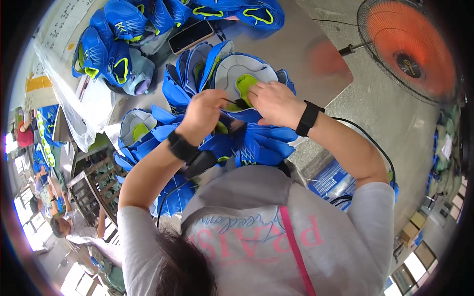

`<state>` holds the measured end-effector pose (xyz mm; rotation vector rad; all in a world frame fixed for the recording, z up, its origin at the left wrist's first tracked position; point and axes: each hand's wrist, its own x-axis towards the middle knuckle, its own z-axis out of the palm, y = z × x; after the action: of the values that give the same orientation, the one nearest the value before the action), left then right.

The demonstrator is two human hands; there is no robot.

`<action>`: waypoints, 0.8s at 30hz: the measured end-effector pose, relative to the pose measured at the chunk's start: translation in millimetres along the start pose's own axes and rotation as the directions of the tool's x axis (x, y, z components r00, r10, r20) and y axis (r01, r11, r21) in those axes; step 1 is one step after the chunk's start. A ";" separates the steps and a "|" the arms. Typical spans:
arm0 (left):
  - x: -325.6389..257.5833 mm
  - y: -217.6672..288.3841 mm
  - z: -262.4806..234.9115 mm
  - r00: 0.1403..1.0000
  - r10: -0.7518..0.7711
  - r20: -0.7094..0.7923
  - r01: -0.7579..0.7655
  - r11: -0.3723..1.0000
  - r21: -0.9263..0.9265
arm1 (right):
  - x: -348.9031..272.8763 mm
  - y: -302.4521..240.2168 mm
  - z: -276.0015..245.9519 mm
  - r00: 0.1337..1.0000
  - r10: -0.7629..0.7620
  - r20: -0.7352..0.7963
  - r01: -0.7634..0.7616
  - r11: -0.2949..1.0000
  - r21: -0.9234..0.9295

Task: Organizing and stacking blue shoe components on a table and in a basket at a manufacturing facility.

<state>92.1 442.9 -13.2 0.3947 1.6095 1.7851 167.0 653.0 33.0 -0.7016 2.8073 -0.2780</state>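
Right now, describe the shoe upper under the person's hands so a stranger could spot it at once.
Start at the metal table and find the fan of blue shoe uppers stacked at its middle. The front upper lies against the right hand. Unlike its neighbours, it shows its whole grey lining with a lime-green patch.

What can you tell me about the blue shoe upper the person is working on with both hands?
The blue shoe upper lies on top of a fanned stack of similar blue pieces on the grey table. It shows its pale grey inner lining, edged in blue, with a lime-green patch near the middle. It looks like soft fabric or foam. The right hand rests on its lower edge, and the left hand holds a small dark brush whose tip touches the green patch.
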 end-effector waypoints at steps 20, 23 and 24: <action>4.9 40.3 -7.9 0.996 0.046 0.077 -0.077 0.878 0.473 | 38.2 0.9 5.7 0.956 0.239 -0.169 -0.171 0.924 0.342; 12.0 34.8 3.1 0.960 0.025 0.280 -0.225 0.665 0.712 | 34.9 -3.9 7.1 0.965 0.227 -0.135 -0.158 0.906 0.392; 15.2 30.9 12.1 0.955 -0.067 0.288 -0.223 0.478 0.849 | 36.0 -5.5 8.3 0.965 0.205 -0.160 -0.137 0.923 0.361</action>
<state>80.2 462.3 15.3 1.1603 2.2055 0.7051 140.8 629.9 19.9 -0.3606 2.8613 -0.8261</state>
